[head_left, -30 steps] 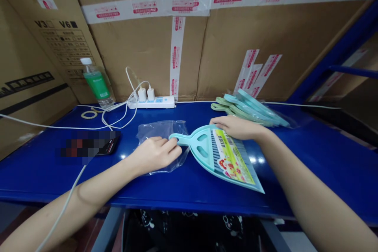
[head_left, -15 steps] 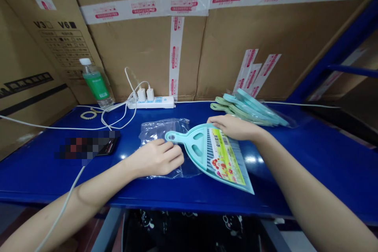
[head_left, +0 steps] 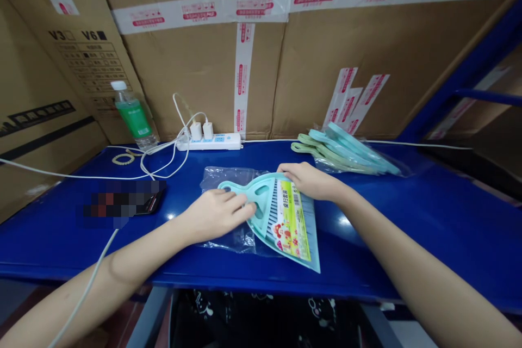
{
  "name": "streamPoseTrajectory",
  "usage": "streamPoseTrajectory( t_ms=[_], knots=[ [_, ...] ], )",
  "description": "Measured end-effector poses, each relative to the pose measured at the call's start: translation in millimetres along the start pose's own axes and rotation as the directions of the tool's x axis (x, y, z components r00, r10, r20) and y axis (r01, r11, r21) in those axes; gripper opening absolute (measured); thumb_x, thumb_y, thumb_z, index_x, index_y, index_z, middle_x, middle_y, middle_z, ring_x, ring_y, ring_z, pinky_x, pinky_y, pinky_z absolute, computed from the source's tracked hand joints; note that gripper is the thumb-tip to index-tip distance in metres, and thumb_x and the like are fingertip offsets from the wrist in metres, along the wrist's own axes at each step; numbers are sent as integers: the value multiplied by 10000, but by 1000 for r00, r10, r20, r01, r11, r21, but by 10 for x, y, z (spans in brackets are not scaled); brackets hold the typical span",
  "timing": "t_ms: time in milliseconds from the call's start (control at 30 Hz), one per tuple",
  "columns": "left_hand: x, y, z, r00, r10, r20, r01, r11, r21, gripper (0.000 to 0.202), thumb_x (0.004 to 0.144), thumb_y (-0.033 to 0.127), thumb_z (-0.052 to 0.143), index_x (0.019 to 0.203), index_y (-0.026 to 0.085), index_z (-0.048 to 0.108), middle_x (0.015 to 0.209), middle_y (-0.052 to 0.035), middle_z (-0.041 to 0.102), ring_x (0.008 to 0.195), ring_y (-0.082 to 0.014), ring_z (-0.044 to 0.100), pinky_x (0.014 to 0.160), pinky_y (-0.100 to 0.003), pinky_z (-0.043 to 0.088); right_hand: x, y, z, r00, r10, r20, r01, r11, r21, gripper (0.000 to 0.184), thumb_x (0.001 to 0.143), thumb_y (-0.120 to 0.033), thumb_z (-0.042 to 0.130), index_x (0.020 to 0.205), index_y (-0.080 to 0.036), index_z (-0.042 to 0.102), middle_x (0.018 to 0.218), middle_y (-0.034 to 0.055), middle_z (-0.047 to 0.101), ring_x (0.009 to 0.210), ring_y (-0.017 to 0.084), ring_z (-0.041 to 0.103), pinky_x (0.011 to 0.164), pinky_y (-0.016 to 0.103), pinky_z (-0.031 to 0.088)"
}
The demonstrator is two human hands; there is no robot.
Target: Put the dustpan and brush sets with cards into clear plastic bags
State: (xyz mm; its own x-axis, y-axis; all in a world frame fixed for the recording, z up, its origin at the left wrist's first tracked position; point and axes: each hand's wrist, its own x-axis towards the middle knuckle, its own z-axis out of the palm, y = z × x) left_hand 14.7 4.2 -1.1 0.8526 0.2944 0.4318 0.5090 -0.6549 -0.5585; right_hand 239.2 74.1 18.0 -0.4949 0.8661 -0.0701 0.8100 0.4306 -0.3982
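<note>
A light-blue dustpan [head_left: 263, 212], with a bristled brush [head_left: 308, 223] and a colourful printed label [head_left: 294, 223] on it, lies tilted over a clear plastic bag [head_left: 240, 239]. My right hand [head_left: 308, 179] grips the dustpan's far edge, fingers partly hidden behind it. Closed fingers of my left hand [head_left: 220, 215] sit over the bag and beside the dustpan's handle end, overlapping part of it. They appear to pinch the bag's edge, though the grip itself is covered by the hand. The handle's rounded tip shows just beyond the left knuckles.
Behind my right hand lie several bagged green and blue dustpan sets [head_left: 346, 152]. A white power strip [head_left: 210, 141] with chargers and loose cables stands at the back. To the left are a bottle [head_left: 134, 117], a coiled band [head_left: 123, 159] and a blurred dark item [head_left: 122, 201].
My right hand has moved the dustpan leftward, so its handle passes further behind my left hand. My left hand has shifted only slightly. The bag has moved a little right.
</note>
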Motion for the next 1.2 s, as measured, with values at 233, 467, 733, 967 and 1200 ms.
streamPoseTrajectory(
  t_ms=[233,467,733,967,1200],
  knots=[
    [-16,-238,-103,492,-533,688,509,818,270,328,828,30,302,1068,99,515,836,-120,654,716,-234,673,565,-288,473,28,29,-5,999,30,-19,-30,999,16,171,808,-138,337,727,-215,466,812,76,648,772,204,602,673,299,396],
    [-64,-296,-111,226,-559,798,589,730,345,394,816,2,295,1128,33,532,891,-220,684,922,-310,665,731,-371,506,21,26,-5,1000,9,-22,-8,999,43,153,802,-147,319,720,-224,423,748,53,607,719,196,568,649,304,376],
    [-44,-269,-104,295,-538,790,610,742,279,360,899,116,267,1118,55,547,859,-209,690,914,-329,668,718,-401,508,9,-3,38,1000,3,-22,-1,997,76,134,797,-170,313,751,-217,429,730,44,589,691,193,551,632,311,363],
    [-6,-277,-121,331,-554,764,658,716,234,410,955,283,245,1050,90,594,833,-178,694,868,-324,677,706,-408,502,4,-31,82,999,-3,-43,7,996,93,163,795,-180,318,780,-207,478,727,41,589,679,184,539,617,302,357],
    [-1,-307,-162,355,-531,769,657,727,198,418,950,279,249,986,126,636,872,-148,702,856,-302,675,726,-405,494,25,-56,94,1000,-6,-19,8,993,117,244,779,-141,338,809,-186,576,727,40,630,678,179,555,607,287,363]
  ],
)
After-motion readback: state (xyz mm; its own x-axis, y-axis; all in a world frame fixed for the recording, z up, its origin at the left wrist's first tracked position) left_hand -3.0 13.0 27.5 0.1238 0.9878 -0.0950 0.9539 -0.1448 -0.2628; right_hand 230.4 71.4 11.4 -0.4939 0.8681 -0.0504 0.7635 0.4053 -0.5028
